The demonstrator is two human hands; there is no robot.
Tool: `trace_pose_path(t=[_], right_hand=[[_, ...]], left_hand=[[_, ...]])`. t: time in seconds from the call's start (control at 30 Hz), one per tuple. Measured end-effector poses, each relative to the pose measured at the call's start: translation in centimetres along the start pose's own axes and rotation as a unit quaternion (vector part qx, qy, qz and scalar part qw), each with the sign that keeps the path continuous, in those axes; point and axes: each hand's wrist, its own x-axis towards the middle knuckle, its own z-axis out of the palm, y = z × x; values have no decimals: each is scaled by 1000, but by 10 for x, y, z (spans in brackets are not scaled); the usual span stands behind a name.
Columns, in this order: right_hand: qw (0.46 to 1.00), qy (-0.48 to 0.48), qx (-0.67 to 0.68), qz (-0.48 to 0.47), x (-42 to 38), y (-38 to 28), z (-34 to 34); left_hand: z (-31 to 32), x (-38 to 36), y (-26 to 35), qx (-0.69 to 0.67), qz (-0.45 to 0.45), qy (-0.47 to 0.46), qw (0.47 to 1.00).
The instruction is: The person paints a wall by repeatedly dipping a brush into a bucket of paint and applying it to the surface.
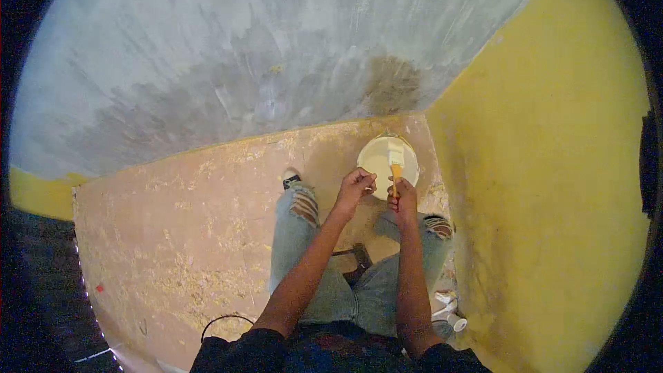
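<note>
A paintbrush (396, 157) with an orange-yellow handle is gripped in my right hand (405, 200), its pale, paint-covered head pointing away from me. Beneath the brush head stands a round bucket (410, 174) containing cream-coloured paint (374, 159). My left hand (355, 189) is at the bucket's near left side, fingers bent and pinched together; whatever may be between the fingertips is too small to make out.
Ahead rises a grey, patchily coated wall (262, 62), meeting a yellow wall (545, 166) on the right. The floor (186, 228) is flecked with yellowish debris. White objects (452, 314) lie by the right wall. My jean-clad legs (293, 235) flank the bucket.
</note>
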Motion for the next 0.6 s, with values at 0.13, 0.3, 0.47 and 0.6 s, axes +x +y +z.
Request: trace_pose_path(t=[0.13,0.3,0.47,0.6], right_hand=[[999,28,-9,16,-36,13,-7],[991,73,-102,-54,-56,-3,-26],[977,105,-147,-113,-21,33,-61],[991,95,-35,-90,2,46,-60]], left_hand=[[12,-28,-22,-14,9,16,1000],[42,-36,-41,-15,-31,25,999],[63,-37,-53,36,-129,-9,991],[59,-14,-73,110,-143,-120,976]])
